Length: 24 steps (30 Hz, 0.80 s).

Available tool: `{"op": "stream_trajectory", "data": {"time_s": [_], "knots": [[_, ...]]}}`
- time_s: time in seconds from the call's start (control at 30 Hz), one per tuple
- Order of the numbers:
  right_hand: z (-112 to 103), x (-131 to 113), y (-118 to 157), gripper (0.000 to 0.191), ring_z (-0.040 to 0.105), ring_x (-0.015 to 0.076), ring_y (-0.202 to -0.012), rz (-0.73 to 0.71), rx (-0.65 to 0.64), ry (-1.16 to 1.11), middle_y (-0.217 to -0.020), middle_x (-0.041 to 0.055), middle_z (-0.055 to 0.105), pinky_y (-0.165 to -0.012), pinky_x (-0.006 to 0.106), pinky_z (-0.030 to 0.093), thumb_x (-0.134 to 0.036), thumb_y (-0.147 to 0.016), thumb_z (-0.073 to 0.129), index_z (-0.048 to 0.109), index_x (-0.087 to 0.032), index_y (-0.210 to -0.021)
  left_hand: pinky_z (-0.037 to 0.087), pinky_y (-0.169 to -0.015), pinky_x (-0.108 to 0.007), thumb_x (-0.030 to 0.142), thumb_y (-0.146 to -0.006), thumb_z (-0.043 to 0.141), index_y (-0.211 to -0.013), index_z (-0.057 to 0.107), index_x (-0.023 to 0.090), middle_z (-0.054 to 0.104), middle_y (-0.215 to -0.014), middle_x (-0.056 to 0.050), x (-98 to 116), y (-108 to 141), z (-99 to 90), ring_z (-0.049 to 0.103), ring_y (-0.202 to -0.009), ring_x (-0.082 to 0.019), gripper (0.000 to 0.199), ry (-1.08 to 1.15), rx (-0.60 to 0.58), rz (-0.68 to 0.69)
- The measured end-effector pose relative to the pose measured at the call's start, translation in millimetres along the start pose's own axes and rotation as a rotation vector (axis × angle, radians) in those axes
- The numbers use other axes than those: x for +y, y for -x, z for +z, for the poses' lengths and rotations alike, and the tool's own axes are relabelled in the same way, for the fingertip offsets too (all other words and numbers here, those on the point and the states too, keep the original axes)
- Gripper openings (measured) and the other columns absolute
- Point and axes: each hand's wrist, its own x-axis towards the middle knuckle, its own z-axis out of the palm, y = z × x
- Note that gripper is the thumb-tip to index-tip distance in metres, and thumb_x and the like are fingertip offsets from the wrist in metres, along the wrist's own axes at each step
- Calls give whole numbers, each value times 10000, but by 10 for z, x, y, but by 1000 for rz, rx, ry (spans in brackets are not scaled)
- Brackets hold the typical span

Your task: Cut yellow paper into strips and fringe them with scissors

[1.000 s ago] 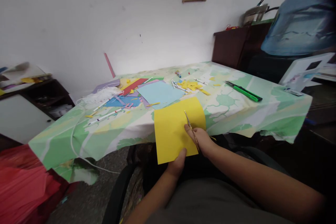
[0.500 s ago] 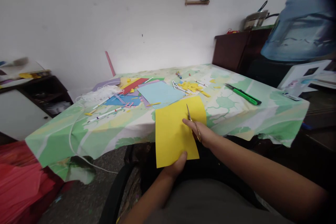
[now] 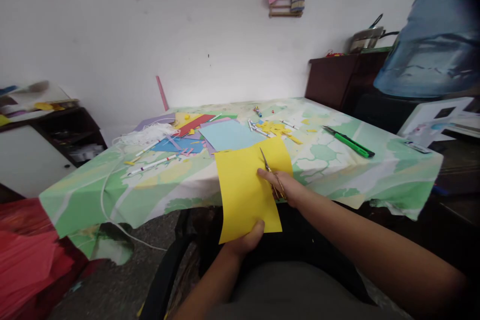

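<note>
A sheet of yellow paper [image 3: 242, 195] is held up in front of the table edge. My left hand [image 3: 251, 237] grips its lower edge, thumb on top and fingers hidden beneath. My right hand [image 3: 283, 186] is closed around a pair of scissors [image 3: 267, 164] with gold-coloured handles. One blade lies over the paper, pointing away from me, and the sheet is cut from its right side up to the blades. The right part of the sheet lifts and curls beyond the right hand.
On the patterned tablecloth [image 3: 198, 180] lie light blue paper [image 3: 230, 134], yellow scraps [image 3: 275, 128], a green utility knife [image 3: 350, 143], felt-tip pens [image 3: 152, 165] and white string [image 3: 150, 134]. A blue water bottle [image 3: 427, 60] stands at the right. A white cord hangs off the left side.
The scissors and my right hand have moved slightly left along the yellow paper. The sheet has tilted a little, its upper left corner shifting left. The camera view has tipped slightly upward.
</note>
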Motion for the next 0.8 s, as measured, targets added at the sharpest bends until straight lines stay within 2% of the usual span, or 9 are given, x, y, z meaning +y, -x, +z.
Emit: {"op": "stream_trajectory", "data": {"time_s": [0.1,0.27,0.43,0.57,0.67,0.8], "knots": [[10,26,-16,425,376,82,-345,4,48,28,-389,-32,421,-356,220,282,-593,-643,479,503,-171,-597,119,-1044,-340,249,-555,646,-964,590,199,488,-1194,-46,-23,-20,-6,295,-1206,-237,416,10,-16,-24],[-1,89,-77,447,388,98,-352,6,112,72,-377,-30,403,-363,237,303,-624,-627,471,511,-180,-620,224,-1020,-354,284,-582,636,-1015,562,190,474,-1207,-60,-108,-94,1,370,-1160,-242,449,159,-75,-14],[18,135,-118,428,447,123,-392,11,135,84,-417,7,479,-371,245,340,-598,-646,473,530,-174,-642,300,-990,-337,323,-593,630,-1017,556,169,504,-1177,-66,-172,-101,60,437,-1105,-228,457,266,-135,27],[44,160,-128,383,490,131,-442,15,147,77,-514,39,563,-389,237,365,-545,-656,501,538,-164,-664,286,-1002,-329,336,-588,627,-938,592,189,555,-1114,-46,-125,-44,114,444,-1099,-222,381,242,-104,24],[34,171,-136,364,501,122,-447,23,146,80,-567,45,586,-399,231,380,-519,-653,522,545,-156,-663,254,-1020,-329,319,-578,631,-913,600,179,565,-1098,-52,-105,-24,150,388,-1147,-225,365,212,-47,2],[-3,138,-125,434,511,124,-447,30,138,96,-543,42,581,-416,232,395,-579,-656,479,554,-151,-654,240,-1027,-324,298,-612,603,-935,594,170,555,-1113,-48,-118,-12,202,353,-1172,-213,347,236,16,-23]]}}
